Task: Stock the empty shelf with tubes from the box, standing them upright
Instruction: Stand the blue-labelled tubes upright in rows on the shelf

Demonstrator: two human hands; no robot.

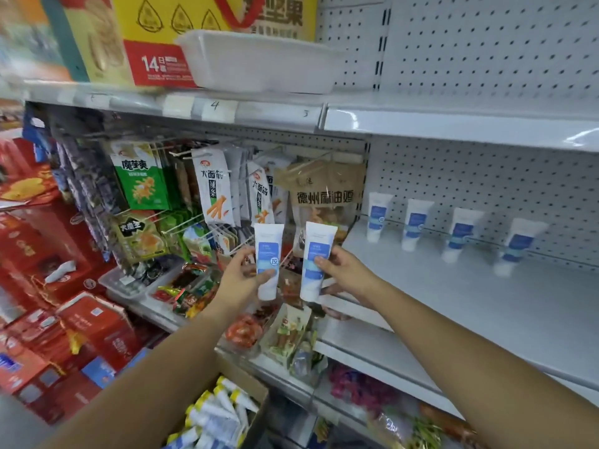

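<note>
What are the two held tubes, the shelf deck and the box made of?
Left tube and right tube: probably soft plastic, matte white with blue print, with a flat crimped top end. Shelf deck: likely painted sheet metal, smooth white with a light sheen. Box: brown cardboard, with a dull raw flap.

Bare left hand and right hand, bare forearms.
</note>
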